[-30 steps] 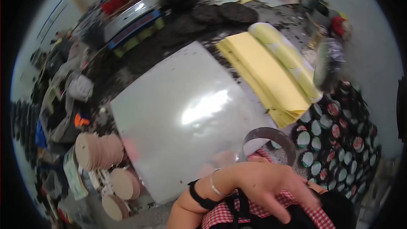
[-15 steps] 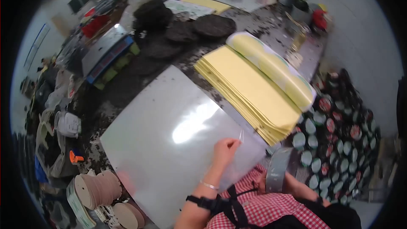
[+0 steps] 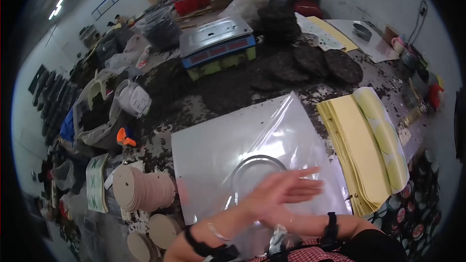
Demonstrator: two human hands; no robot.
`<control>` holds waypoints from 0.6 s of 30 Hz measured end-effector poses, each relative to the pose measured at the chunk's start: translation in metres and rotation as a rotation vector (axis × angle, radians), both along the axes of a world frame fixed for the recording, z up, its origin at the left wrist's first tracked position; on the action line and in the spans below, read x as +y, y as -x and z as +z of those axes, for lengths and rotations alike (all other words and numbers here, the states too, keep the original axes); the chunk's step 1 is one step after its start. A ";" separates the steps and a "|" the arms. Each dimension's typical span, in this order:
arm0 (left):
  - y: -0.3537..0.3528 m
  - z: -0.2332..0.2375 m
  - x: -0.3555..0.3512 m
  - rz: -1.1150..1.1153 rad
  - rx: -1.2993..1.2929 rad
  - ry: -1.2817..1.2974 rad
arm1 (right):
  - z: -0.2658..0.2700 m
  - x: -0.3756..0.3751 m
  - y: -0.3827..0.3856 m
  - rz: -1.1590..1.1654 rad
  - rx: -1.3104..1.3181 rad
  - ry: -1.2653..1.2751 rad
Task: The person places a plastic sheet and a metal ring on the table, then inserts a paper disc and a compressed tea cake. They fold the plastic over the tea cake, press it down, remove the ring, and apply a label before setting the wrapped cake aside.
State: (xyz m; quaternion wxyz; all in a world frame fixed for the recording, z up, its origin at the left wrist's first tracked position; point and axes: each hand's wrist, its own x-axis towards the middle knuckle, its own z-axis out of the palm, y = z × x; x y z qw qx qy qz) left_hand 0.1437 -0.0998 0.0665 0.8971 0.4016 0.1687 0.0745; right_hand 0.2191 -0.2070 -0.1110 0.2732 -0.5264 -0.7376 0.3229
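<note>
A clear plastic sheet (image 3: 310, 140) lies over a grey board on the table. On it sits a round metal ring (image 3: 242, 162), partly hidden by my hands. My left hand (image 3: 286, 189) is held over the ring's right part, fingers stretched out and slightly blurred, with nothing seen in them. Its wrist bears a silver bracelet. My right hand (image 3: 269, 213) lies beneath the left one near the ring's near edge; its fingers are hidden.
Yellow sheets (image 3: 352, 150) and a label roll (image 3: 383, 136) are stacked at the right. Dark round cakes (image 3: 342, 66) lie behind, near a weighing scale (image 3: 218, 39). Beige discs (image 3: 145, 189), an orange tool (image 3: 126, 137) and a bag of dark material (image 3: 99, 116) stand left.
The ring has moved from the right, near my lap, onto the board. My right hand has come in to meet the left, whose fingers have spread. The view has swung right-to-left and up.
</note>
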 end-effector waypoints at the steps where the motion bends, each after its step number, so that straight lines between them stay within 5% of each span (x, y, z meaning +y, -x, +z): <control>1: -0.019 -0.030 -0.019 -0.091 -0.102 -0.034 | 0.019 -0.019 0.008 0.025 0.009 0.019; 3: -0.054 -0.126 -0.068 -0.065 -0.185 -0.178 | 0.079 -0.062 0.003 -0.348 0.915 0.693; 5: -0.073 -0.225 -0.115 -0.025 0.025 -0.134 | -0.063 -0.150 -0.010 0.239 0.205 0.420; 6: -0.066 -0.219 -0.121 -0.018 0.025 -0.123 | -0.133 -0.191 -0.017 0.462 -0.030 0.182; 8: -0.033 -0.181 -0.128 0.236 0.137 -0.444 | 0.099 -0.067 -0.053 0.724 -0.487 0.336; 9: 0.007 -0.158 -0.118 0.299 0.096 -0.753 | 0.102 -0.068 -0.067 0.259 -0.173 0.055; 10: 0.037 -0.160 -0.129 0.649 0.196 -1.445 | 0.098 -0.074 -0.081 -0.214 0.135 -0.224; 11: 0.076 -0.157 -0.142 0.879 0.361 -1.561 | 0.081 -0.076 -0.085 -0.487 0.089 -0.311; 12: 0.116 -0.171 -0.166 1.051 0.736 -1.496 | 0.051 -0.085 -0.098 -0.494 -0.036 -0.276; 14: 0.170 -0.184 -0.190 0.587 1.369 -1.504 | 0.029 -0.114 -0.116 -0.347 -0.237 -0.208; 15: 0.177 -0.186 -0.205 0.609 1.400 -1.499 | 0.017 -0.129 -0.121 -0.195 -0.443 -0.125; 17: 0.192 -0.183 -0.240 0.288 1.388 -1.396 | 0.007 -0.147 -0.119 -0.125 -0.448 -0.021; 18: 0.196 -0.174 -0.243 0.290 1.453 -1.355 | 0.016 -0.153 -0.115 -0.236 -0.484 -0.066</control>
